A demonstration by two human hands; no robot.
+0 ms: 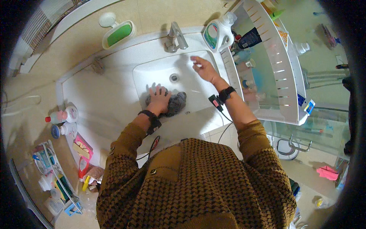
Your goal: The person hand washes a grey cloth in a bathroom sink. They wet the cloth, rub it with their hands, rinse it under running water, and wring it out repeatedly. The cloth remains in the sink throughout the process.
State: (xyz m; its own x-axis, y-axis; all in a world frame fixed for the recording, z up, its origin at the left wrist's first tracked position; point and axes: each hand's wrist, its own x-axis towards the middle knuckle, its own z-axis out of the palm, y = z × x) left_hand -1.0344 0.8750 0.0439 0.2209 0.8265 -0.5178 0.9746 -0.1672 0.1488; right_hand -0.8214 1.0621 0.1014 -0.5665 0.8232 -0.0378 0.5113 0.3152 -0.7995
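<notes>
A wet-looking dark grey cloth (176, 104) lies bunched in the near left part of the white sink basin (197, 94). My left hand (160, 98) rests palm down on top of it, fingers spread. Over the basin's far right side, my right hand (204, 68) is raised, its fingers loosely bent and apart. A small white spot shows by its fingertips; whether it is foam or glare I cannot tell. The chrome faucet (175, 38) stands behind the basin, beyond both hands. The round drain (173, 77) is uncovered, and no water stream is visible.
A white detergent bottle (218, 34) stands at the back right corner beside a slotted white shelf unit (286, 86) with toiletries. A green soap holder (119, 35) is on the wall. Bottles (64, 114) line the counter's left edge. A cable (227, 117) hangs from my right wrist.
</notes>
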